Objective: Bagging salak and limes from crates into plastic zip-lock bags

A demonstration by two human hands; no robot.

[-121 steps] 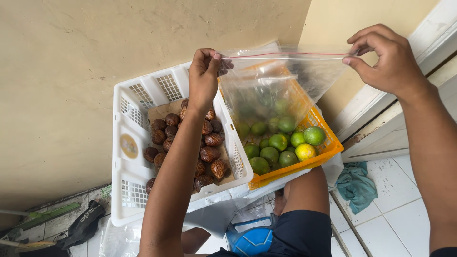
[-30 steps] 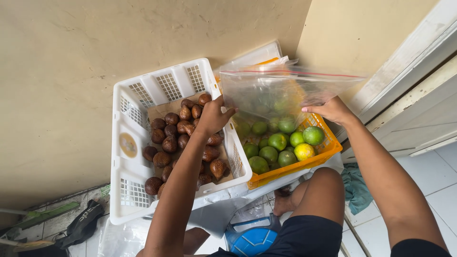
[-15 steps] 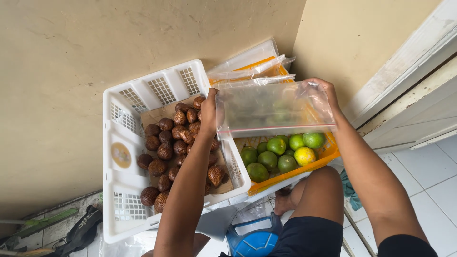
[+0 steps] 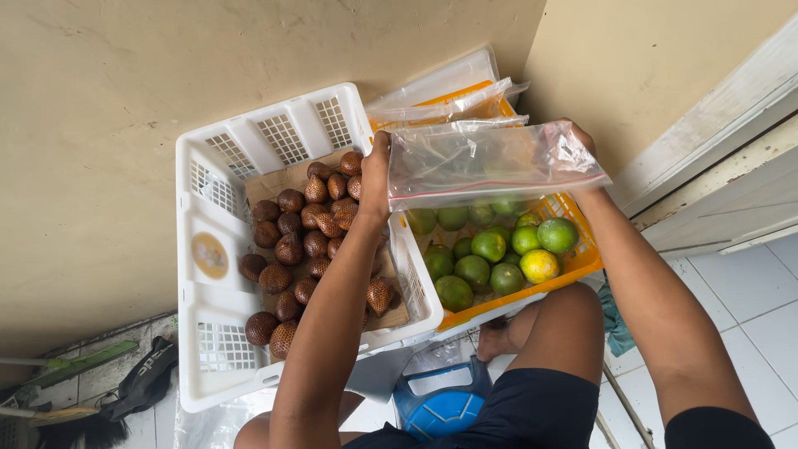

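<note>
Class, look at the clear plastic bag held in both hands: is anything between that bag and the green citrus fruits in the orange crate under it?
Nothing visible. The left hand and right hand hold the clear plastic bag above the orange crate, and only open air shows between it and the green citrus fruits below.

Right hand (image 4: 582,141) mostly behind clear plastic bag (image 4: 490,162); bag covers rear green fruits (image 4: 486,249); broom (image 4: 50,416) cut by edge.
</note>
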